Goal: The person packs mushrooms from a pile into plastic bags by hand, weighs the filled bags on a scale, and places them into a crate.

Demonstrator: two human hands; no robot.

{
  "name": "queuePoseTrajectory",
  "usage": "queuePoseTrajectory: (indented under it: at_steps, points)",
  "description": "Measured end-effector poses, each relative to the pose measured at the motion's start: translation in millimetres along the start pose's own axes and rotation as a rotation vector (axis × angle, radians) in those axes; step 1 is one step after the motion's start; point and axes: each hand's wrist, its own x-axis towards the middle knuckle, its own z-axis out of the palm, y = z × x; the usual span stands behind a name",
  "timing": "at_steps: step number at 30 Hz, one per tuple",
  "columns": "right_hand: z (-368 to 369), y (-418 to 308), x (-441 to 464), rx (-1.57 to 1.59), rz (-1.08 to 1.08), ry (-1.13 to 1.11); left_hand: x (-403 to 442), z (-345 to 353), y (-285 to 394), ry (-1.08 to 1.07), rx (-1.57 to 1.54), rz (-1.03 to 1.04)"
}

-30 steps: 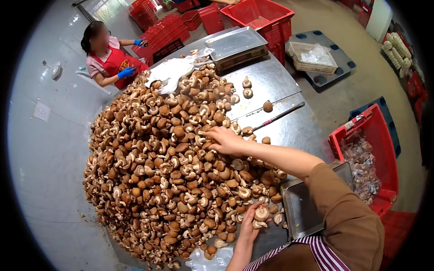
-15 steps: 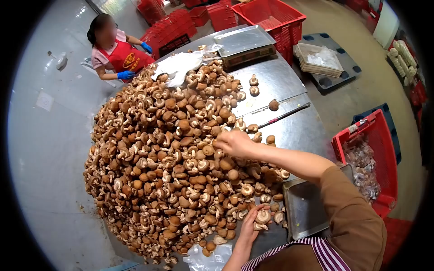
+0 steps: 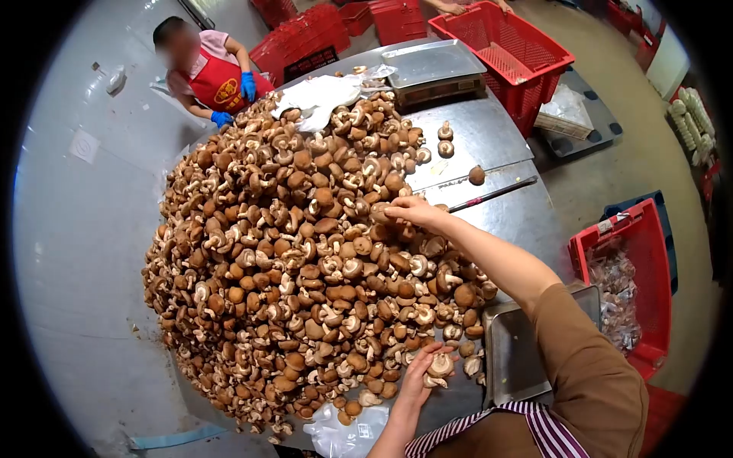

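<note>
A large heap of brown mushrooms (image 3: 305, 252) covers much of the metal table (image 3: 496, 153). Near the bottom, my left hand (image 3: 418, 374) is wrapped round a couple of mushrooms (image 3: 439, 366), pale undersides showing. My right hand (image 3: 408, 211) reaches to the upper right side of the heap, its fingers closed on a mushroom (image 3: 379, 213). A clear plastic bag (image 3: 347, 431) lies at the heap's lower edge, left of my left forearm. Right of my left hand is a metal tray (image 3: 519, 355), partly hidden by my right arm.
A scale (image 3: 434, 69), white bags (image 3: 321, 99) and a dark rod (image 3: 495, 194) lie on the table. Across it stands a co-worker (image 3: 210, 72) in blue gloves. Another person's hands (image 3: 452, 9) touch a red crate (image 3: 508, 49). A red crate of bagged items (image 3: 649, 290) stands right.
My right hand has shifted up and right along the heap and now grips a mushroom. The co-worker's gloved hands have come closer together. The far red crate has moved toward the table's right side.
</note>
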Motion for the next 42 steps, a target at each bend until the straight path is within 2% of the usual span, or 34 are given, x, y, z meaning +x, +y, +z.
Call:
queuePoseTrajectory:
  at_steps: [2,3,6,7,11,12,13,14,15,16,18,20,23,24,26,29,31,32,33,34,36,38,40,42]
  points:
    - [-10.0,7.9,-16.0,0.324,-0.077,-0.202,2.3,3.8,-2.1,-0.03,-0.001,0.004]
    - [-13.7,9.9,-21.7,0.472,0.0,-0.32,3.1,7.0,-2.6,-0.04,0.016,0.017]
    - [-18.3,-15.1,-72.7,0.553,0.025,-0.311,2.4,16.3,-4.6,-0.06,0.057,0.032]
    - [-14.8,2.0,-67.1,0.552,-0.029,-0.378,1.1,19.2,-5.4,-0.06,0.084,0.04]
    - [-2.4,-21.6,-135.4,0.264,-0.246,-0.542,-8.3,23.1,-6.4,-0.08,0.027,0.1]
    - [7.7,-24.9,-153.8,0.26,-0.371,-0.651,-12.2,25.0,-2.7,-0.085,0.029,0.11]
    - [8.8,-38.8,-182.2,0.032,-0.319,-0.663,-14.9,25.3,-0.4,-0.086,0.01,0.105]
    - [20.9,-33.2,-197.8,-0.282,-0.425,-0.656,-17.6,25.5,1.9,-0.088,-0.008,0.099]
    - [33.3,-31.4,-211.7,-0.365,-0.429,-0.746,-21.4,29.8,7.9,-0.087,0.049,0.096]
    - [46.5,-25.2,-226.7,-0.474,-0.512,-0.743,-23.0,20.3,2.0,-0.031,0.062,0.104]
    - [55.2,-28.4,-243.4,-0.469,-0.702,-0.65,-26.7,15.5,-4.3,-0.033,0.005,0.09]
    - [57.4,-36.5,-235.9,-0.533,-0.675,-0.685,-29.6,5.5,-13.7,-0.039,0.021,0.073]
    - [69.5,-49.4,-223.3,-0.462,-0.652,-0.681,-34.6,3.9,-17.1,-0.056,0.021,0.064]
    - [74.1,-57.2,-218.7,-0.406,-0.509,-0.77,-37.6,5.4,-15.6,-0.062,0.001,0.071]
    - [89.1,-53.2,-195.3,-0.342,-0.664,-0.549,-39.4,-4.4,-17.0,-0.08,-0.059,0.065]
    - [98.0,-56.5,-113.5,-0.594,-0.559,-0.097,-47.8,-5.2,-15.9,-0.142,-0.021,0.126]
    - [97.7,-55.7,-83.1,-0.66,-0.494,0.138,-56.9,-8.0,-19.2,-0.164,-0.035,0.127]
    - [100.9,-55.3,-77.8,-0.674,-0.488,0.181,-62.0,-10.7,-20.7,-0.184,-0.046,0.124]
    - [106.5,-54.6,-73.3,-0.684,-0.402,0.165,-65.8,-13.4,-22.7,-0.169,-0.052,0.121]
    - [110.6,-50.1,-74.1,-0.683,-0.406,0.168,-70.0,-15.1,-24.1,-0.17,-0.048,0.124]
    - [115.3,-43.4,-89.4,-0.842,-0.37,-0.059,-78.2,-16.9,-27.5,-0.156,-0.077,0.135]
    - [110.8,-31.2,-106.1,-0.895,-0.398,-0.045,-81.2,-28.3,-36.3,-0.16,-0.14,0.119]
    - [96.1,-20.1,-133.9,-1.054,-0.638,-0.017,-85.2,-33.3,-38.8,-0.189,-0.16,0.116]
    - [84.5,-27.0,-154.5,-0.977,-0.519,-0.216,-89.3,-34.5,-38.9,-0.196,-0.157,0.103]
